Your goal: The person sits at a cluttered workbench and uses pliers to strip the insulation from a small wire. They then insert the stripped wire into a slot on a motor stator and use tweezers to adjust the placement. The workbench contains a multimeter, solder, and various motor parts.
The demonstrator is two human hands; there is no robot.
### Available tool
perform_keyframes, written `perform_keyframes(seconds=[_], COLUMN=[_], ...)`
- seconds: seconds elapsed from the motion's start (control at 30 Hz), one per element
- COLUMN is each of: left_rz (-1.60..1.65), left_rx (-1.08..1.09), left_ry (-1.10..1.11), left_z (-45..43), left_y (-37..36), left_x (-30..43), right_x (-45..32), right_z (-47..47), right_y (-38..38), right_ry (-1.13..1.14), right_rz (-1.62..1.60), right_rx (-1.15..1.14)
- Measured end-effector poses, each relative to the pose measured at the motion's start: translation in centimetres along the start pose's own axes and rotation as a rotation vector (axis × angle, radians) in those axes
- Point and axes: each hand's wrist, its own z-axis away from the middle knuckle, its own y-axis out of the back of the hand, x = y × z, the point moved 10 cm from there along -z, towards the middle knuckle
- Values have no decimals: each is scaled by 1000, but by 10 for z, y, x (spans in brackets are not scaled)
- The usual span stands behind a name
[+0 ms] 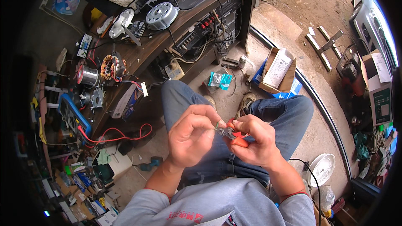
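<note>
Over my lap, my right hand (256, 139) grips small pliers or wire cutters with red-orange handles (240, 142). Their metal jaws (224, 131) point left, towards the fingertips of my left hand (193, 135). Between the left thumb and fingers is a short, thin green piece (217, 125), seemingly a wire, at the tips of the jaws. Whether the jaws close on it cannot be told. To the left, on the dark wooden bench, lie a motor stator with copper windings (113, 66), a solder spool (88, 75) and a metal motor housing (162, 15).
A blue-framed multimeter (73, 116) with red leads (125, 137) leans at the bench edge. Open cardboard box (278, 70), teal packet (224, 81) and a spray can (241, 61) are on the floor ahead. A cordless drill (150, 164) lies left; a white round fan-like part (321, 170) stands right.
</note>
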Motion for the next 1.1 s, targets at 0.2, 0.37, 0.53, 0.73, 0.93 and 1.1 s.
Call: perform_keyframes(seconds=[0.2,0.37,0.53,0.73,0.93,1.1], left_rz=[-47,-311,-356,-367,-374,-408], left_rx=[28,55,78,102,147,170], left_ry=[-65,-120,-156,-214,-300,-329], left_z=[0,0,2,4,4,2], left_y=[0,6,6,6,2,2], left_x=[3,11,16,18,21,23], right_x=[0,-3,1,19,35,38], right_z=[2,1,4,17,35,44], right_y=[-1,1,-5,-22,-48,-67], right_ry=[-51,-46,-85,-299,-539,-647], right_rz=[-9,90,-13,-283,-752,-988], right_rx=[42,22,21,-12,100,154])
